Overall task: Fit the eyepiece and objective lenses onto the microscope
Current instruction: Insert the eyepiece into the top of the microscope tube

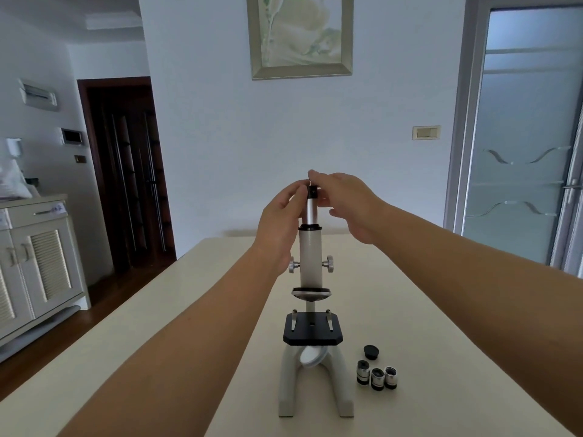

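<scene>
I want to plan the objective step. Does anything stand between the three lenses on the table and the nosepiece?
Nothing visible does. The objective lenses stand right of the base, a black cap behind them. The nosepiece hangs bare above the stage, with the left hand and right hand up at the eyepiece.

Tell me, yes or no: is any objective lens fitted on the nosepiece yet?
No, the nosepiece is bare and three objective lenses stand on the table beside the microscope base.

Both forearms (195,335) are bare from the lower frame edge up to the bare left hand (277,222) and right hand (347,203).
</scene>
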Available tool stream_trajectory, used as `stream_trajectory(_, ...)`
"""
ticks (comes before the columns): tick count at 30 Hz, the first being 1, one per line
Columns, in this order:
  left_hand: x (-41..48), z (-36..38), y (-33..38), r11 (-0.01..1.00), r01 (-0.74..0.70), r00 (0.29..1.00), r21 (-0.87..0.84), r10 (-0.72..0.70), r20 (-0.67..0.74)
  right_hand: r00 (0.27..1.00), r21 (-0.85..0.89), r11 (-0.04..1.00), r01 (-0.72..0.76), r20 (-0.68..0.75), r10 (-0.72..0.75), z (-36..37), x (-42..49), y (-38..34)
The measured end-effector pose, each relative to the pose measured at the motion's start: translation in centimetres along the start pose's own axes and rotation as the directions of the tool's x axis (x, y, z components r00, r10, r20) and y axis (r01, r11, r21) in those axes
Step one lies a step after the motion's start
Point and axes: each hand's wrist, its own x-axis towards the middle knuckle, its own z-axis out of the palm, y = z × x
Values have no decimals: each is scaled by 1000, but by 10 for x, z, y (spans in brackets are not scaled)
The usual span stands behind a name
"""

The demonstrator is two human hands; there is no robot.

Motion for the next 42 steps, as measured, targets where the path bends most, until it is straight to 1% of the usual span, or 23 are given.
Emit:
stream_trajectory(2,-1,1,0,1000,3,1000,-17,-3,-23,1000,5,1000,6,2,-6,2,-2,0)
stream_trajectory(7,-2,2,-1,991,19,999,-130,-25,-40,1000,7,1000,7,-7,-7,2,-3,2)
stream_trajectory(12,3,5,-2,993,36,998,-116,-42,-51,1000,-2,1000,21,23,-21,2,-5,5)
stream_trajectory(17,4,6,-6,997,-9,998,-77,4,-58,1000,16,1000,-13,24,13,2,-3,7)
stream_trajectory(22,5,5,-10,994,27,997,-103,-35,-74,999,67,997,-36,18,34,4,-5,4)
stream_trajectory(25,7,5,-11,994,43,995,-103,-52,-90,999,54,998,-43,2,43,5,-6,3)
stream_trajectory(29,7,3,-14,994,33,996,-109,-41,-79,1000,49,999,-6,-18,7,6,-7,2)
stream_trajectory(34,4,2,-17,988,34,999,-151,-40,-34,1000,66,998,-20,-15,21,6,-7,4)
stream_trajectory(39,1,0,-12,986,13,997,-165,-25,-68,1000,66,998,-24,14,23,7,-8,7)
stream_trajectory(42,2,0,-11,990,-3,997,-139,-7,-75,999,81,996,-45,32,42,7,-9,7)
